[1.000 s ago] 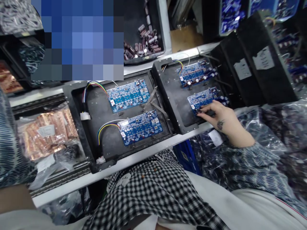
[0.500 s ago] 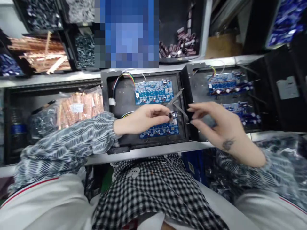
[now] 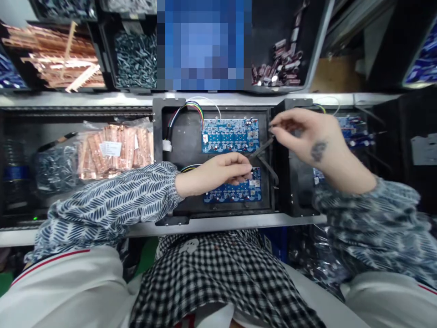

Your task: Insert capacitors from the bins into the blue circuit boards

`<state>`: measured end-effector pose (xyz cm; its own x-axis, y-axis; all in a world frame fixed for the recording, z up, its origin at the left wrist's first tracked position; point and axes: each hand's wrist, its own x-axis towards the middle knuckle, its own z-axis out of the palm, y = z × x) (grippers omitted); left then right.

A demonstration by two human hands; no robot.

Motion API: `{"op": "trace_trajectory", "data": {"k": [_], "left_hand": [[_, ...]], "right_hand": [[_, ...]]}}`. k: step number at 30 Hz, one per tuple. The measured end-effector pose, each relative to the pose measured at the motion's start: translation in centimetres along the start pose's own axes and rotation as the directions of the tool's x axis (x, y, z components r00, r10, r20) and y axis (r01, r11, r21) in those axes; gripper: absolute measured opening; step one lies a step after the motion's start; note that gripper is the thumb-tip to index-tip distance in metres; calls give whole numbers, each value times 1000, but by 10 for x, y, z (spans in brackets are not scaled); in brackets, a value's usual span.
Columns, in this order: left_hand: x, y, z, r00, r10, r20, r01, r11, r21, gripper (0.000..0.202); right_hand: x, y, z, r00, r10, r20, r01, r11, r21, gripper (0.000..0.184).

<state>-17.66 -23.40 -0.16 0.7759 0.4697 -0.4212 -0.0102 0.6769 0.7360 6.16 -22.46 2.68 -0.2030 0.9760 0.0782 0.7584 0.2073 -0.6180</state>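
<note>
A black tray (image 3: 160, 118) holds two blue circuit boards: an upper board (image 3: 230, 135) with coloured wires (image 3: 191, 108) and a lower board (image 3: 235, 191). My left hand (image 3: 218, 172) lies over the lower board, fingers pinched on something small and dark that I cannot make out. My right hand (image 3: 303, 132) hovers at the tray's upper right corner, fingers pinched together; what they hold is blurred. A second black tray (image 3: 290, 182) to the right carries more blue boards (image 3: 355, 130), partly hidden behind my right hand.
Bins along the back hold copper strips (image 3: 58, 59), grey screws (image 3: 136, 59) and dark capacitors (image 3: 276, 68). A bag of copper parts (image 3: 112, 150) lies left of the tray. Black boxes (image 3: 416, 146) stand at right. Plastic bags (image 3: 307, 259) hang below the bench edge.
My right hand left the right tray's lower board and rose to the left tray's upper right corner. My left hand came in over the lower board. The view shifted left.
</note>
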Motion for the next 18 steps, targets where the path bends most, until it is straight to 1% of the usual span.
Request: {"op": "trace_trajectory", "data": {"k": [2,4,5,8,11,15,18], "left_hand": [[-1,0,0,999,-28,-23,28,1000,-2,18],[-2,1,-1,999,-33,-16,33,999,1,21],[-3,2,-1,999,-35,-3,35,999,-1,21],[-6,2,-1,998,-50,45,52,997,-57,24],[-7,2,-1,995,-75,69,84,986,-140,26],[-5,4,0,992,-114,63,120,987,-107,17],[-4,4,1,994,-101,34,104,990,-91,21]], "right_hand": [[19,19,4,996,-62,69,76,971,-228,13],[31,33,11,988,-79,129,121,926,-358,20],[35,38,14,988,-66,139,116,913,-391,20],[39,46,23,995,-4,103,47,906,-420,13],[38,50,28,997,-3,74,33,917,-398,10],[38,54,31,998,-14,63,38,915,-402,16],[37,53,30,998,-37,59,58,911,-408,18]]}}
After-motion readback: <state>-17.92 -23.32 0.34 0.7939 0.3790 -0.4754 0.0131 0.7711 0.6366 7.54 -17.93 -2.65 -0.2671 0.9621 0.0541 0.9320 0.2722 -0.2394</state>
